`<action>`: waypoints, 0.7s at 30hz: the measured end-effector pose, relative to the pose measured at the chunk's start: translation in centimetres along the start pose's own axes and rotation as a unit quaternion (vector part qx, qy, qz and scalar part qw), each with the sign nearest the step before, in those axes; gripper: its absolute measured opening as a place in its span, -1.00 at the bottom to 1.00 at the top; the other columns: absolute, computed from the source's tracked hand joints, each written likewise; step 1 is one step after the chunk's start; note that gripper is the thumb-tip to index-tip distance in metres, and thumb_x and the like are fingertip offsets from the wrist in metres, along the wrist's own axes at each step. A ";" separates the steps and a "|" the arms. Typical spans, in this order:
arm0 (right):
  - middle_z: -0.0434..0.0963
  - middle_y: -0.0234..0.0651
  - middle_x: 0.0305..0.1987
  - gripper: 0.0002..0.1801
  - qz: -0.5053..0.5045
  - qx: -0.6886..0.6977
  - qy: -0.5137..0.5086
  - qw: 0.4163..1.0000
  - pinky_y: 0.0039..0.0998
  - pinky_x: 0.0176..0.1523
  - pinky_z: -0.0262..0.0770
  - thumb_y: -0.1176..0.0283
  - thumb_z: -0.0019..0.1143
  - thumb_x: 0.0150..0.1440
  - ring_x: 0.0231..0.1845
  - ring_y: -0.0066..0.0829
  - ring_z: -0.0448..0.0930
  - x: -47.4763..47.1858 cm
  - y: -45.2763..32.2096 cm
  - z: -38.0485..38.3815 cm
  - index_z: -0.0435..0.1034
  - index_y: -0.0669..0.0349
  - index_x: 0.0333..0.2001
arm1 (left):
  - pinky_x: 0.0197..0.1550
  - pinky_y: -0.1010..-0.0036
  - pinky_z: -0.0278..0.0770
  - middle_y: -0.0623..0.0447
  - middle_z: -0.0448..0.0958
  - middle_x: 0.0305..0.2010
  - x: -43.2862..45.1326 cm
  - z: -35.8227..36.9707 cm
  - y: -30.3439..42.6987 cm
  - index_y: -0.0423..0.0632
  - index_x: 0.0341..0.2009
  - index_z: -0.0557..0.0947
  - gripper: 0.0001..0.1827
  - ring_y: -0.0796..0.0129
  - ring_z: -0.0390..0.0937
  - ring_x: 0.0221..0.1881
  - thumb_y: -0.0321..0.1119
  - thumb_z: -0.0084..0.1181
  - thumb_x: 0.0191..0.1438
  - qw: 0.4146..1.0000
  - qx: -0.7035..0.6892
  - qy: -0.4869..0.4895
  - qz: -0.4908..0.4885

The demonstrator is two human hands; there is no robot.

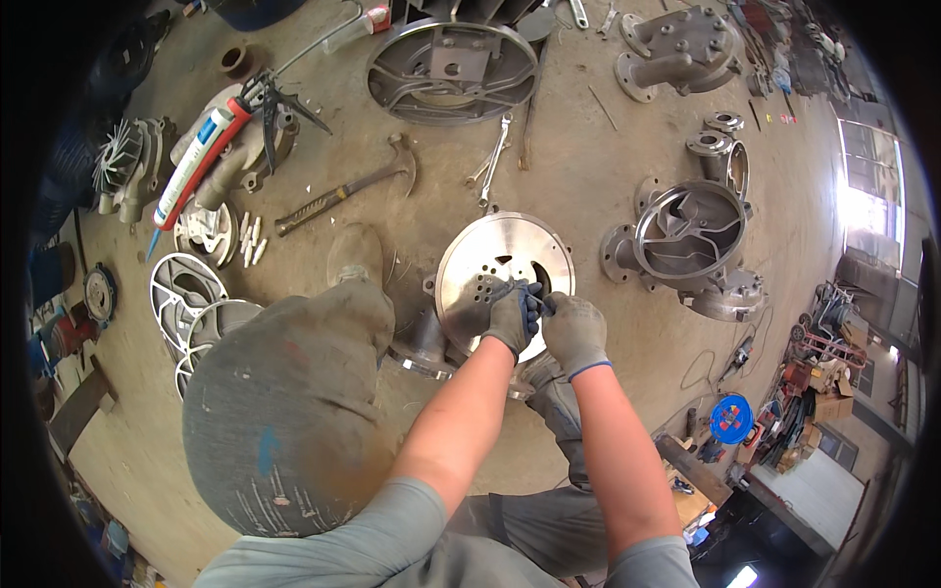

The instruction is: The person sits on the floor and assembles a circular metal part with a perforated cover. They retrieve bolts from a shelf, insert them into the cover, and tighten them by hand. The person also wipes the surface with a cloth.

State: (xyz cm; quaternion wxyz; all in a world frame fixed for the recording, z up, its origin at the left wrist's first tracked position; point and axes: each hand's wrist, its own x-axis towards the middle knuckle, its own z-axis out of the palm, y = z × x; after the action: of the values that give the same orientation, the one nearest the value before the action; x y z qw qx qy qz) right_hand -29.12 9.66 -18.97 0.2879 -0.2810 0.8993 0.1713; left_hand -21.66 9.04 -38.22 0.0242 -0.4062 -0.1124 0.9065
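Observation:
A round, polished metal pump plate (470, 242) with holes and a crescent slot faces up between my legs. It rests on a cast metal housing with a flanged pipe (423, 342). My left hand (512, 316), in a grey glove with dark fingertips, is over the plate's middle, fingers curled. My right hand (577, 334), gloved too, is at the plate's right edge beside it. The fingers of both hands meet at a small thin piece (542, 300), mostly hidden by the gloves; its kind cannot be told. Just beyond the plate lies a combination wrench (495, 158).
A hammer (345, 192) and a caulking gun with a sealant cartridge (197, 165) lie to the left. Ribbed metal covers (190, 294) are near my left knee. A large oval casting (452, 73) stands ahead. Open pump housings (691, 228) stand on the right.

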 end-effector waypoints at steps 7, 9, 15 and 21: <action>0.77 -0.12 0.02 -0.71 -0.069 -0.076 0.006 0.995 -0.07 0.16 0.68 0.31 0.16 0.27 0.06 -0.10 0.77 2.6 -2.3 -1.0 0.65 0.04 0.03 | 0.22 0.27 0.43 0.13 0.62 0.07 0.5 0.7 -3.3 0.11 0.14 0.61 -0.68 0.29 0.51 0.10 -0.08 -0.14 0.56 0.982 0.055 -0.121 0.134; 0.75 -0.02 0.02 -0.63 -0.069 -0.026 -0.029 0.997 -0.08 0.19 0.65 0.32 0.17 0.27 0.10 -0.05 0.75 2.5 -2.4 -2.1 0.63 0.09 0.12 | -0.32 0.47 0.53 0.27 0.65 -0.45 -0.2 2.5 -3.0 0.24 -0.13 0.71 -0.62 0.45 0.55 -0.47 0.10 -0.09 0.57 0.979 -0.199 -0.047 0.011; 0.73 -0.04 0.10 -0.61 -0.219 0.056 -0.037 0.973 -0.06 0.23 0.62 0.53 0.11 0.26 0.14 0.04 0.71 1.0 1.8 -6.7 0.65 0.07 0.14 | -0.58 0.51 0.08 0.36 0.32 -0.60 -1.9 3.9 -0.1 0.12 -0.02 0.63 -0.69 0.58 0.16 -0.63 -0.04 -0.13 0.59 0.961 -0.265 -0.060 -0.057; 0.78 -0.08 0.02 -0.62 -0.258 0.016 -0.092 0.962 -0.19 0.09 0.69 0.37 0.43 0.22 0.02 -0.10 0.79 3.0 3.4 -8.2 0.69 0.10 0.13 | -0.57 0.53 0.12 0.36 0.36 -0.56 -2.1 3.5 0.3 0.08 0.01 0.62 -0.68 0.58 0.20 -0.62 -0.05 -0.15 0.60 0.961 -0.249 -0.106 -0.061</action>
State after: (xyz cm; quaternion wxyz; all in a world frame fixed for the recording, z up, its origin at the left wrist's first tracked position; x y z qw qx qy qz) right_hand -36.62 7.25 -13.97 0.4081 -0.4819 0.7687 0.1019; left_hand -22.83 7.79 -34.54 -0.0349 -0.2934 -0.3607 0.8846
